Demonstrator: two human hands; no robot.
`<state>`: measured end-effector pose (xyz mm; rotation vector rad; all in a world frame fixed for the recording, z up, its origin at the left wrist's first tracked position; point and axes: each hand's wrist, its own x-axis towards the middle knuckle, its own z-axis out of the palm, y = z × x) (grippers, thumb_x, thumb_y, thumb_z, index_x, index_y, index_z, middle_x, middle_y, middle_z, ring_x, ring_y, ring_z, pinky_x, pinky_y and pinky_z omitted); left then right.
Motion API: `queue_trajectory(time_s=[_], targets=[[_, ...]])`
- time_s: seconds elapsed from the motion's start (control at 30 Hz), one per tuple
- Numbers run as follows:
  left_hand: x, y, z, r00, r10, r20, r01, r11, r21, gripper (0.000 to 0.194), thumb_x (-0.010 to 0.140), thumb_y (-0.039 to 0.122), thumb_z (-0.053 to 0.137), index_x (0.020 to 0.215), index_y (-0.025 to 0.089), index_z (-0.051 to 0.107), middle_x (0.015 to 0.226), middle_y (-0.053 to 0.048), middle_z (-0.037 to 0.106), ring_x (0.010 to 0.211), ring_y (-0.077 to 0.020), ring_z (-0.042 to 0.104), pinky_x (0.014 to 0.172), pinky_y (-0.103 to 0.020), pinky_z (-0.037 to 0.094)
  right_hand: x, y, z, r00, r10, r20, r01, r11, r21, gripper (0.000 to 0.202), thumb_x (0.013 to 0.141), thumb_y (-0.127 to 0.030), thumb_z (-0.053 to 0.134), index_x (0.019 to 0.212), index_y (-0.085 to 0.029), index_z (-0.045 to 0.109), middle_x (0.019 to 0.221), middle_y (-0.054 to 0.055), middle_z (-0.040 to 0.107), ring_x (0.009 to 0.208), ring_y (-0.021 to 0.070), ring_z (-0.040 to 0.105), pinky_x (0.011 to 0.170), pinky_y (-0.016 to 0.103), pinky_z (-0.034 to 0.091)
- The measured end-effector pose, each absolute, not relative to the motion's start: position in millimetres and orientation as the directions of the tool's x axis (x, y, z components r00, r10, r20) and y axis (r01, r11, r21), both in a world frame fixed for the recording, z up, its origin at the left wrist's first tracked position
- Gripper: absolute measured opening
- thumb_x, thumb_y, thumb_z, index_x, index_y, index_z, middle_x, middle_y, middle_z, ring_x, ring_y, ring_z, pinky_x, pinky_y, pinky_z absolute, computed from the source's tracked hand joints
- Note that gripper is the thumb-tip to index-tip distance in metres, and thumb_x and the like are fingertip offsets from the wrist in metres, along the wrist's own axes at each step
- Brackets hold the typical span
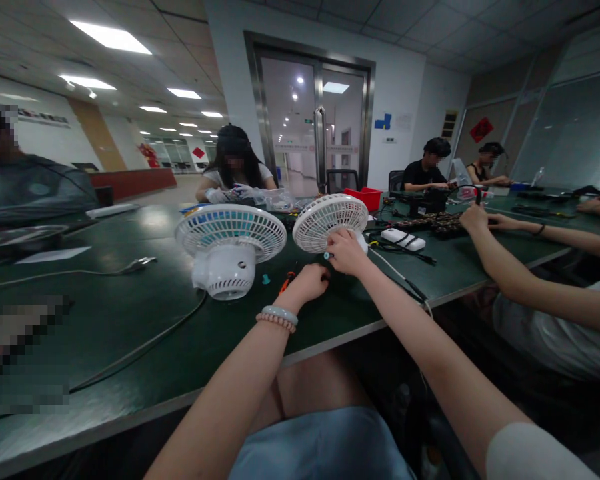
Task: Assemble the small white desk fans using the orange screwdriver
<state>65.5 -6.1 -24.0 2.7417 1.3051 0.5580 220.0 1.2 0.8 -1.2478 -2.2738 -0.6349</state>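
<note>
Two white electric fans lie on the green table with their cage grilles tilted upward. My right hand (349, 253) is against the back of the right fan (330, 217), fingers bent and closed. A small light-blue piece (327, 256) shows at its fingertips. Just below and to the left, my left hand (313, 283) rests low over the table with curled fingers; what they hold, if anything, is hidden. An orange-handled tool (287, 283) lies beside it, partly covered by the hand. The left fan (227, 257) stands apart from both hands, near a small teal piece (266, 279).
A grey cord (150, 343) runs from the left fan across the green table (180, 360). A plug (143, 264) lies at left. At right are a white power strip (403, 239) and a red bin (367, 198). Several people sit around; a neighbour's arms (510, 273) reach in from the right.
</note>
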Motion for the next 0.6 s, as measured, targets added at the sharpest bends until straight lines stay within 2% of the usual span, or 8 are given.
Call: queue_trajectory(time_s=[0.23, 0.6], targets=[[62.3, 3.3, -28.5, 0.527, 0.788, 0.318, 0.771, -0.601, 0.210, 0.029, 0.070, 0.007, 0.046, 0.083, 0.019, 0.069, 0.089, -0.006, 0.069, 0.086, -0.0174, 0.062, 0.087, -0.027, 0.045, 219.3, 1.4, 0.8, -0.485, 0.649, 0.586, 0.860, 0.476, 0.184, 0.020, 0.077, -0.024, 0.051, 0.081, -0.017, 0.069, 0.101, 0.009, 0.055, 0.104, 0.0259, 0.036, 0.089, 0.042, 0.029], [61.2, 3.1, -25.1, 0.532, 0.796, 0.288, 0.791, -0.589, 0.167, 0.025, 0.071, 0.010, 0.047, 0.081, 0.018, 0.068, 0.086, -0.006, 0.068, 0.083, -0.0176, 0.062, 0.084, -0.028, 0.046, 219.6, 0.3, -0.1, -0.483, 0.639, 0.599, 0.860, 0.476, 0.185, 0.020, 0.078, -0.025, 0.051, 0.081, -0.016, 0.068, 0.102, 0.009, 0.055, 0.103, 0.0259, 0.036, 0.088, 0.041, 0.030]])
